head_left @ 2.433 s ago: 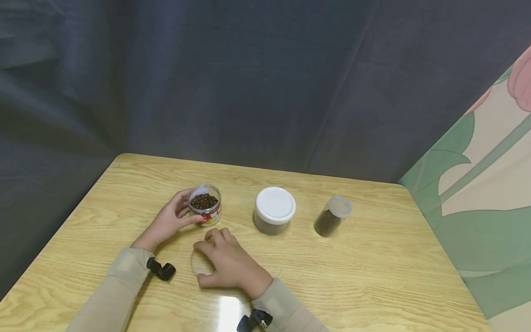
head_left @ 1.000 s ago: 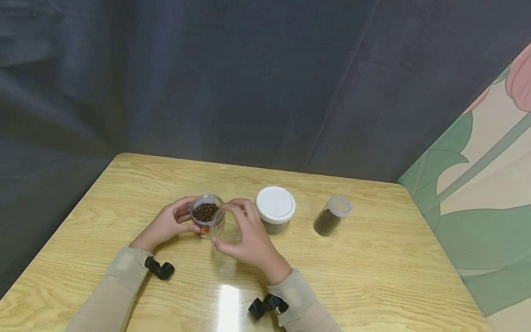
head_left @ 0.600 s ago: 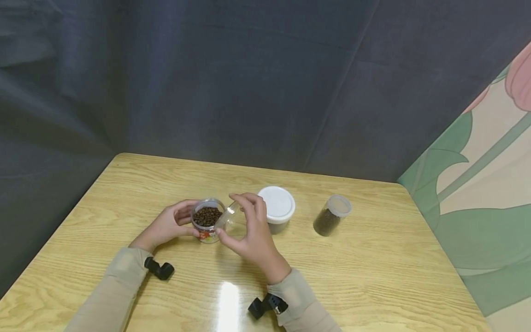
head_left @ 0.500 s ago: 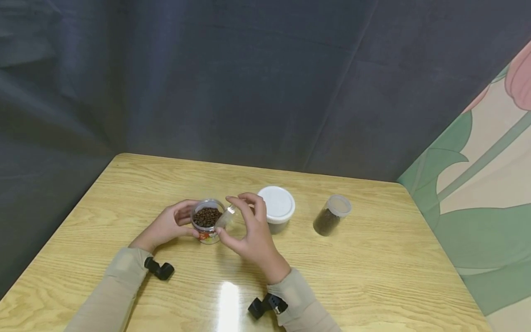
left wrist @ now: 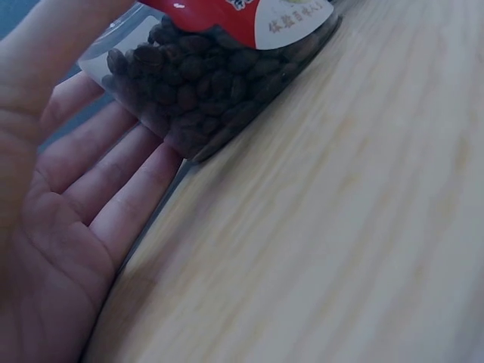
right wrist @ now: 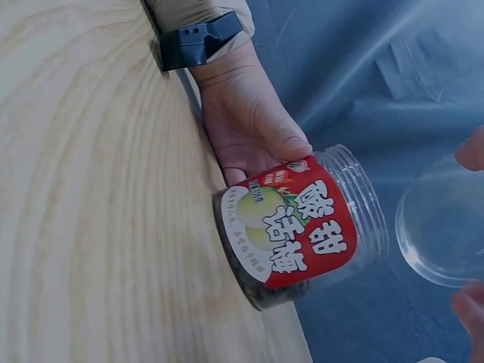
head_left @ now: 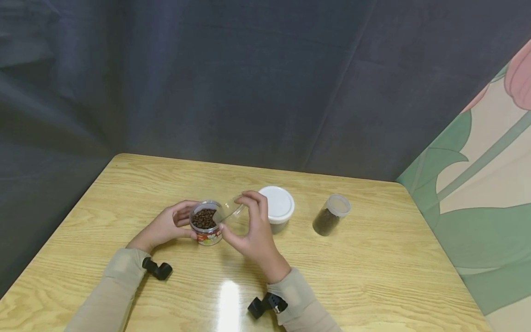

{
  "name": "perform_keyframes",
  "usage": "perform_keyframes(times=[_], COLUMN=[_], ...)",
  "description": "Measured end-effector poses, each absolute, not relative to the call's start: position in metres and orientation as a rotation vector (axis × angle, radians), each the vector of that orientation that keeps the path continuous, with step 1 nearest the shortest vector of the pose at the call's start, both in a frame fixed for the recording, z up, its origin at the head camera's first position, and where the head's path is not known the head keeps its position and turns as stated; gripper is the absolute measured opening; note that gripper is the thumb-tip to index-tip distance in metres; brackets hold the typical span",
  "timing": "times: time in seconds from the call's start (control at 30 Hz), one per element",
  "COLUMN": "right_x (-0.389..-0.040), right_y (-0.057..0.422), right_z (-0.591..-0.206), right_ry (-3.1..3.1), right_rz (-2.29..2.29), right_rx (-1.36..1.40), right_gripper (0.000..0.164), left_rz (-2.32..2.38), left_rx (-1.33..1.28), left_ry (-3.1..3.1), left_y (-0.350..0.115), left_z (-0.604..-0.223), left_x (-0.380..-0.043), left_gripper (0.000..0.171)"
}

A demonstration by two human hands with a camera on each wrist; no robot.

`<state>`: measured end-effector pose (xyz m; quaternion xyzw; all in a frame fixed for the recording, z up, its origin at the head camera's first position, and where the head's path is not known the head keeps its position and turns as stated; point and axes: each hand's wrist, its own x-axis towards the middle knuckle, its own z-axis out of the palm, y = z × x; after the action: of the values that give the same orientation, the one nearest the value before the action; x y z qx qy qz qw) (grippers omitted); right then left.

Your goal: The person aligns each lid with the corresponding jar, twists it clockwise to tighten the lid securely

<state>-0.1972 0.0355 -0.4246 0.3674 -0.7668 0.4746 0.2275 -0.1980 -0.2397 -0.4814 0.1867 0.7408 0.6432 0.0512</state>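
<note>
My left hand (head_left: 168, 226) holds a clear plastic jar (right wrist: 302, 227) with a red label, its thumb in front and its fingers around the far side. The jar stands uncapped on the table, partly filled with dark brown beans (left wrist: 204, 83). Between the thumb and fingers of my right hand (head_left: 255, 237) is a clear round lid (right wrist: 446, 227), pinched by its edge. It is tilted beside the jar's mouth, and in the head view its lower edge overlaps the right rim.
Right of the hands stands a tub (head_left: 277, 210) with a white lid, partly covered by my right fingers. Farther right is a small capped clear jar (head_left: 331, 216) with dark contents. A dark curtain (head_left: 249, 83) hangs behind the wooden table (head_left: 352, 281).
My right hand has lifted the clear lid from the table and carried it up beside the jar's mouth, changing its tilt. The jar has shifted slightly toward the person, with the left hand still around it.
</note>
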Motion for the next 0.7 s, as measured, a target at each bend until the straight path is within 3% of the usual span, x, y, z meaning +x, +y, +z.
perform_keyframes(times=[0.7], right_x=[-0.192], right_y=[0.020], right_z=[-0.443], right_ry=[-2.310], right_rz=[1.591], right_rx=[0.904], right_gripper=[0.053], left_rz=[1.862], left_rx=[0.533], left_ry=[2.216], left_y=[-0.243], left_z=[-0.477], left_x=[-0.198], left_gripper=[0.079])
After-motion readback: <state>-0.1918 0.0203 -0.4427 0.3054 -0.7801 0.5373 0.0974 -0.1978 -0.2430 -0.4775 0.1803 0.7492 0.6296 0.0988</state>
